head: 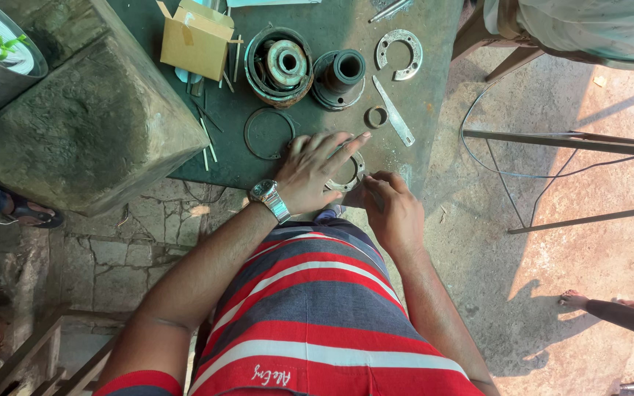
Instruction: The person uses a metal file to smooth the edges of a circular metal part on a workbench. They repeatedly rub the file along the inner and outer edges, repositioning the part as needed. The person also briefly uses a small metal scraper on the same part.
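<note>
My left hand (314, 170), with a wristwatch on its wrist, lies flat with fingers spread over a flat metal ring (351, 176) at the near edge of the dark green table (310, 158). My right hand (392, 209) is curled beside the ring's right side, its fingertips pinched on something small at the ring's rim; what it grips is hidden. A thin wire ring (268, 133) lies just left of my left hand.
Further back stand a round housing with a bearing (279, 66), a dark flanged sleeve (340, 78), a horseshoe plate (398, 53), a small bushing (376, 116), a flat metal strip (393, 111) and a cardboard box (197, 40). A stone block (89, 125) stands left. A metal frame (566, 143) is right.
</note>
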The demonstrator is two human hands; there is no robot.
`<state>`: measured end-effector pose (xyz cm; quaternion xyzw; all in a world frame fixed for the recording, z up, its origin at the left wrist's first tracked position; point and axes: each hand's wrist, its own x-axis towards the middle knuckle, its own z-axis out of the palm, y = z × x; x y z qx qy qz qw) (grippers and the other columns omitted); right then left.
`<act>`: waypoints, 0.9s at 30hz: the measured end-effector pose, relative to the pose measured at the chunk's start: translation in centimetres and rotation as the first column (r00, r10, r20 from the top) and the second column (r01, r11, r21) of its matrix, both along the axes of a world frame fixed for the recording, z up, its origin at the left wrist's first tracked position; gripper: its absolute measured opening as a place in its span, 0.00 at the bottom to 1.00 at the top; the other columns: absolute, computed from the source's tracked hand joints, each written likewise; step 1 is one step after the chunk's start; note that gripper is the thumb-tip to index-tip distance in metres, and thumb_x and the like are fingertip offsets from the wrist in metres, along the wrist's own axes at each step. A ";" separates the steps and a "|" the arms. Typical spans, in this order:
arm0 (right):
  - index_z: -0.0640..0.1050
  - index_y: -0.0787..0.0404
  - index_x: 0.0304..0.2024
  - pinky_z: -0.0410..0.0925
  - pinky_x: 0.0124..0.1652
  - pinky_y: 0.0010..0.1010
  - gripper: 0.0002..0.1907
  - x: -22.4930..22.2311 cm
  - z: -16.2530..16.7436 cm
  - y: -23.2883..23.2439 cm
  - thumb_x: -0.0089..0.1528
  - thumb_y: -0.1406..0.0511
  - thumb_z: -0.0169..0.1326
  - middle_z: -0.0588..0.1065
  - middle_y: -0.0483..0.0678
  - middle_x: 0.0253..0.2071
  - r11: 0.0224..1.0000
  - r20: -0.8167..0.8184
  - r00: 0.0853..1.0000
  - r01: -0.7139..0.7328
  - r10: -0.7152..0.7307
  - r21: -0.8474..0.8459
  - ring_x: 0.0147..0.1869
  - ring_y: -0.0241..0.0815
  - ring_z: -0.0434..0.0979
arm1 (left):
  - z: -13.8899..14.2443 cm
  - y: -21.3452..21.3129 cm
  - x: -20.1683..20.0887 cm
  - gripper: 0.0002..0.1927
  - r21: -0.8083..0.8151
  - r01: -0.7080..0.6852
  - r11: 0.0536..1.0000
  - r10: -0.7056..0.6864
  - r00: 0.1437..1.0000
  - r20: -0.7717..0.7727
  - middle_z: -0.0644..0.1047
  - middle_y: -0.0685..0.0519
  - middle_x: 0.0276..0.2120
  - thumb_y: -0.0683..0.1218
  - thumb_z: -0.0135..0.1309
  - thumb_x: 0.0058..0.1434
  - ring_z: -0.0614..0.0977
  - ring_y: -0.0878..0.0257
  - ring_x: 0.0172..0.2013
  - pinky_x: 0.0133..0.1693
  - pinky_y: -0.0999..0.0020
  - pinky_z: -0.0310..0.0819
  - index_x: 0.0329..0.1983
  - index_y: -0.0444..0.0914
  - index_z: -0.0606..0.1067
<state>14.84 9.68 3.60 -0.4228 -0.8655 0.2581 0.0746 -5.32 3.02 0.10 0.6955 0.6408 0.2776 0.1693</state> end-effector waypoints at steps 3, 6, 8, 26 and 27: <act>0.84 0.55 0.47 0.73 0.43 0.40 0.12 -0.5 -0.1 0.1 0.61 0.63 0.61 0.78 0.47 0.52 0.998 -0.017 0.999 0.052 -0.051 0.026 0.45 0.52 0.82 | 0.0 0.0 0.7 0.64 0.010 -0.080 0.997 0.080 0.996 -0.029 0.68 0.46 0.59 0.55 0.75 0.39 0.69 0.50 0.58 0.56 0.48 0.57 0.77 0.50 0.50; 0.85 0.56 0.46 0.73 0.44 0.40 0.11 -0.8 -0.2 0.6 0.62 0.62 0.61 0.79 0.46 0.50 0.998 -0.020 0.998 0.067 -0.067 0.015 0.45 0.52 0.82 | -0.2 0.1 1.0 0.65 0.024 -0.100 0.995 0.101 0.994 -0.034 0.69 0.49 0.56 0.55 0.75 0.39 0.70 0.52 0.57 0.57 0.48 0.57 0.77 0.49 0.51; 0.86 0.55 0.44 0.73 0.43 0.40 0.10 -0.8 -0.2 0.8 0.61 0.62 0.61 0.79 0.46 0.49 0.999 0.023 0.999 0.047 -0.048 0.018 0.45 0.52 0.82 | -0.3 0.3 0.8 0.65 0.027 -0.092 0.995 0.093 0.996 -0.013 0.70 0.51 0.56 0.54 0.76 0.39 0.71 0.53 0.57 0.56 0.49 0.57 0.77 0.48 0.51; 0.85 0.55 0.46 0.73 0.41 0.41 0.10 -0.7 -0.8 0.2 0.63 0.62 0.59 0.79 0.46 0.49 0.999 -0.031 0.999 0.041 -0.040 0.022 0.43 0.53 0.82 | 0.3 1.0 0.4 0.67 -0.045 -0.047 0.998 0.049 0.998 0.036 0.73 0.52 0.54 0.52 0.76 0.39 0.73 0.53 0.55 0.53 0.49 0.58 0.78 0.48 0.47; 0.85 0.55 0.45 0.73 0.41 0.41 0.10 -0.7 -0.7 0.3 0.63 0.62 0.59 0.79 0.47 0.49 0.999 -0.031 0.999 0.026 -0.025 0.031 0.43 0.53 0.82 | 0.3 1.0 0.5 0.68 -0.016 -0.047 0.999 0.048 0.998 0.041 0.73 0.51 0.54 0.52 0.76 0.39 0.73 0.53 0.56 0.54 0.49 0.58 0.78 0.47 0.47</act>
